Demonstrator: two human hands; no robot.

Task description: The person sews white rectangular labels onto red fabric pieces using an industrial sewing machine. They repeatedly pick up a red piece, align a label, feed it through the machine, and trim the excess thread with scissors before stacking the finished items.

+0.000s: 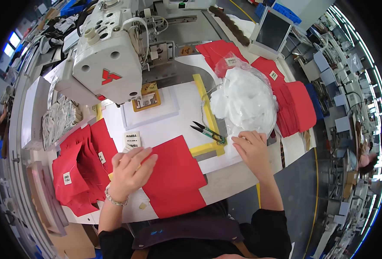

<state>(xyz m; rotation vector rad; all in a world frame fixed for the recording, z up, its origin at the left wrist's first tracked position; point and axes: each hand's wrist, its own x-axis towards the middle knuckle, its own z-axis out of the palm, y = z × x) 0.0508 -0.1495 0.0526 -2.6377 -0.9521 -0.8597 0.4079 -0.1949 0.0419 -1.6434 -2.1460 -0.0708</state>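
a pile of red pieces (76,170) lies at left; beside it the left hand (131,172) is loosely bent near small white labels (132,139), its grip impossible to tell. a flat red panel (173,179) lies between the hands, then green-handled snips (208,133), a clear bag of white material (247,99), and at its lower edge the right hand (252,152), fingers curled, whether pinching anything i cannot tell; a red stack (301,108) sits rightmost.

The scene is looked down on at close range by 1 head-worn fisheye camera, the left of 2 set side by side. The left hand (131,169) and right hand (255,152) are seen from above and behind, the worktable (225,180) is faced from its near edge, and straight lines are bent toward the view's rim.
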